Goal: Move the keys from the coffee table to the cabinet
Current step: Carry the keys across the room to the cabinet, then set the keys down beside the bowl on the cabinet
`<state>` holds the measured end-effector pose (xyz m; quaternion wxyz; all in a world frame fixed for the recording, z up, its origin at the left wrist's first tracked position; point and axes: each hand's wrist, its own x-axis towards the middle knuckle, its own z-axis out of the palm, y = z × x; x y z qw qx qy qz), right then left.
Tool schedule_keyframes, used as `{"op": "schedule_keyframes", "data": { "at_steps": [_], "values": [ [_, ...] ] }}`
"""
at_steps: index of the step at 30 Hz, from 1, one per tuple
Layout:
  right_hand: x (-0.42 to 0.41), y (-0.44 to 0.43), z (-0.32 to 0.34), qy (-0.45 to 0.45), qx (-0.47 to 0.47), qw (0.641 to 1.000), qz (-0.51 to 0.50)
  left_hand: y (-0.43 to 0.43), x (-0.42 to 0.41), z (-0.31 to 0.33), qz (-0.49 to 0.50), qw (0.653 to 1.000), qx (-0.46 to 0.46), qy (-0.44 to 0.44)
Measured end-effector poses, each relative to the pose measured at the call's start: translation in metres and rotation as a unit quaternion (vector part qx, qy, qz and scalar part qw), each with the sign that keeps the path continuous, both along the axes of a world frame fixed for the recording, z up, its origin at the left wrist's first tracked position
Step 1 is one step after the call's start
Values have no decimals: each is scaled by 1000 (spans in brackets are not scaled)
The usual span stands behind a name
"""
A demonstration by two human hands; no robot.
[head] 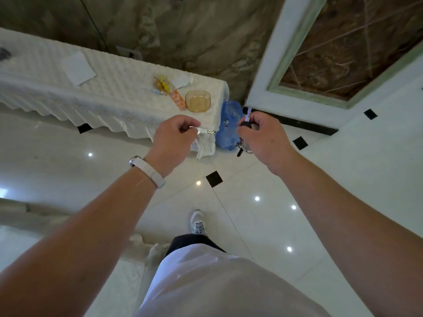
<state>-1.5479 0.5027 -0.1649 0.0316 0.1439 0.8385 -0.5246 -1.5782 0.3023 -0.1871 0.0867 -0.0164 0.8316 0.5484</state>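
Both arms outstretched, left hand [174,136] pinched closed, right hand [261,136] fisted in a grip

Glossy white floor tiles [263,225], marbled wall [194,30], white door [297,65].

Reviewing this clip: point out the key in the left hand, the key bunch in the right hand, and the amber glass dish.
Silver key [207,132], head view: on its blade beyond the left hand's fingers.
Key bunch [240,150], head view: on the part dangling below the right hand.
Amber glass dish [197,101], head view: on its base.
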Motion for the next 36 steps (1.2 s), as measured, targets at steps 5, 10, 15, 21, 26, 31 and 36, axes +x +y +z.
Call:
{"op": "schedule_keyframes", "data": {
  "at_steps": [5, 10, 15, 21, 26, 31, 36],
  "values": [
    [-69, -12, 5, -8, -4, 1000, -27, -12, -72, 3, 2, 1000, -2, 2],
    [-121, -17, 7, -18, 17, 1000, -18, -21, -122, 3, 6, 1000, 1, 6],
    [-172, -15, 1, -12, 17, 1000, -11, -22, -161, -6, 22, 1000, 3, 7],
    [-239, -2, -23, -17, 4, 1000, 20, -10, -214, -22, 60, 998, -7, -5],
    [-312, 23, -45, -43, -12, 997, 65, 16, -268, -35, 104, 994, -24, -30],
    [-382, 56, -68, -74, -23, 992, 101, 52, -323, -54, 119, 988, -61, -77],
    [-437, 71, -100, -106, -1, 985, 138, 72, -370, -81, 146, 980, -92, -95]
  ]
}}
